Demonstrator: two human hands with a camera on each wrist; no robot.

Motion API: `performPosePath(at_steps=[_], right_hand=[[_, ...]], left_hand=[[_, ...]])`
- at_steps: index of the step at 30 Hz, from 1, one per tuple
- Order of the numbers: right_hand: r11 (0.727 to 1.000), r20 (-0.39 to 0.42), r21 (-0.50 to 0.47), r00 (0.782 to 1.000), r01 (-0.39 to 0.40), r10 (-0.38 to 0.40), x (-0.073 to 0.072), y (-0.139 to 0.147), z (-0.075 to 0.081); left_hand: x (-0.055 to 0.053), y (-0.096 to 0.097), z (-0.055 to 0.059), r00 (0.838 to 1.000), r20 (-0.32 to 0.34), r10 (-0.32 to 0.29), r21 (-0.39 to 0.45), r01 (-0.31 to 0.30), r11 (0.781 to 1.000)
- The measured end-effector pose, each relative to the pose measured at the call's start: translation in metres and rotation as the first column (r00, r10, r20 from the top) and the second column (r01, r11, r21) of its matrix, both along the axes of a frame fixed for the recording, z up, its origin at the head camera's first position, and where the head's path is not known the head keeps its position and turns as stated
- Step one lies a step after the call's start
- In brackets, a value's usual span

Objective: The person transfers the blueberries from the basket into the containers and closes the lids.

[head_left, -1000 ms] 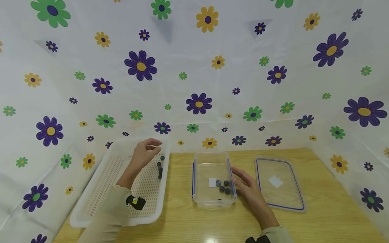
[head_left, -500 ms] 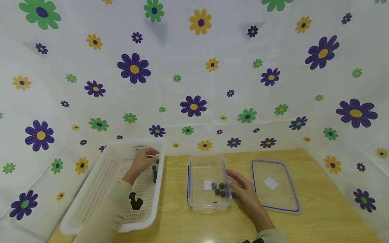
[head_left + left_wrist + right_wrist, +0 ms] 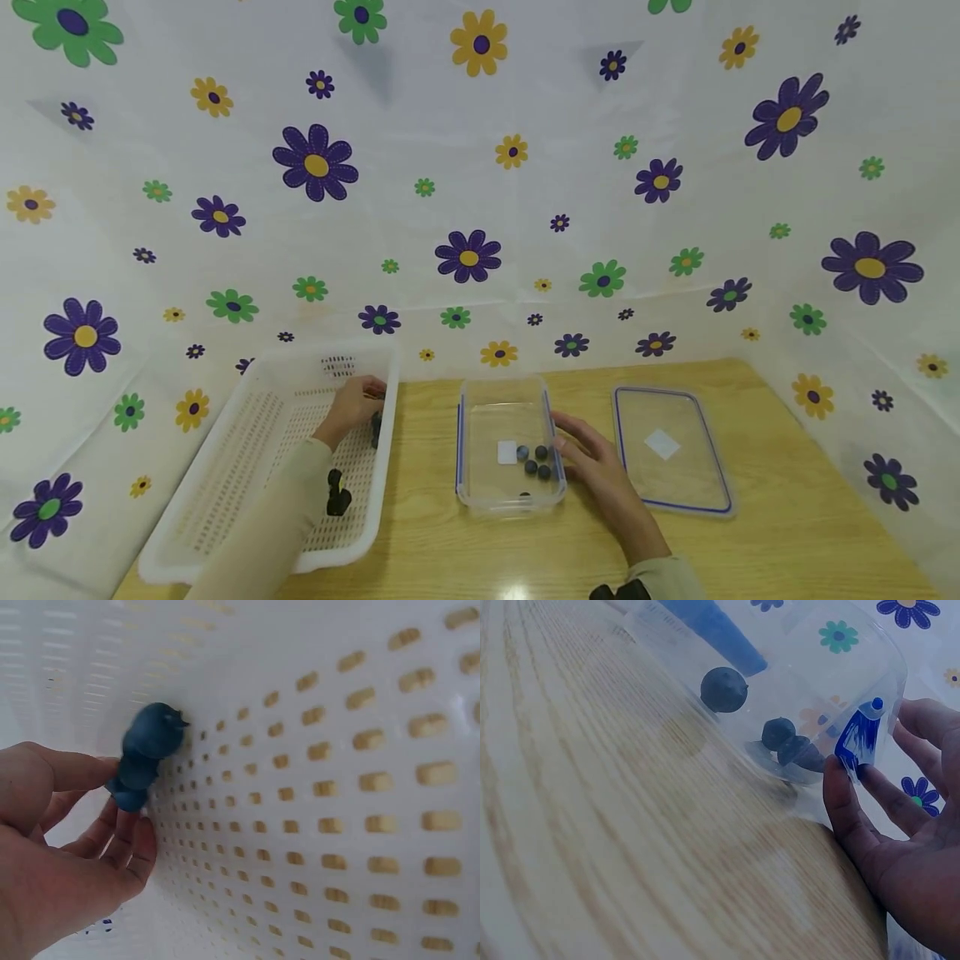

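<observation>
My left hand [image 3: 352,408] reaches into a white perforated plastic basket [image 3: 386,433], by its right wall. In the left wrist view, several dark blueberries [image 3: 154,731] lie clustered along that wall, and the thumb and fingertips close around the one at the near end. My right hand [image 3: 600,475] grips the right side of a clear plastic food container [image 3: 487,492], with thumb and a finger pinching its blue-edged side clip [image 3: 861,735] in the right wrist view. Several blueberries [image 3: 531,467] lie inside the container, mostly towards its right side, near a white label.
The container's clear lid [image 3: 675,475], with a blue seal and a white label, lies flat to the right of the right hand. All stand on a light wooden table [image 3: 427,533]. A flower-printed white sheet [image 3: 480,200] hangs behind and at both sides.
My left hand has lowered from above the basket's far right part down to the berries by the wall. The right hand keeps its hold on the container. The head view has shifted slightly right.
</observation>
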State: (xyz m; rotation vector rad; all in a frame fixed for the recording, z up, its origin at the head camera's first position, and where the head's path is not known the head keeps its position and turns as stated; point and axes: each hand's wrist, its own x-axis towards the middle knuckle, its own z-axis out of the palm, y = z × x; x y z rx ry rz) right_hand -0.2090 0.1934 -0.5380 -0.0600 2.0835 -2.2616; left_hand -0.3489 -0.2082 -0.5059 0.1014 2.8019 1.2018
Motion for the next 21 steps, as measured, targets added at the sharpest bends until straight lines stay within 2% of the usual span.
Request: performPosePath(at_steps=[6,12,15,18,21], right_hand=[[1.000,-0.006,-0.023,1.000,-0.011,0.011,0.000,0.001,0.002],[0.998,-0.015,-0.053,0.999,-0.043,0.042,0.000,0.001,0.000],[0.997,-0.017,-0.057,0.999,-0.047,0.046,0.000,0.000,0.000],[0.997,-0.021,-0.063,0.999,-0.046,0.045,0.000,0.000,0.000],[0.997,-0.028,-0.055,0.998,-0.049,0.048,0.000,0.000,0.001]], left_hand=[[0.000,-0.001,0.000,0.999,0.024,0.038,-0.002,-0.038,0.999],[0.001,-0.007,0.006,0.995,0.055,0.086,0.036,-0.088,0.995],[0.002,-0.009,0.015,0.995,0.041,0.095,-0.001,-0.095,0.995],[0.007,-0.008,0.029,0.996,0.009,0.089,-0.036,-0.088,0.995],[0.016,-0.005,0.045,0.995,-0.049,0.082,-0.038,-0.084,0.996]])
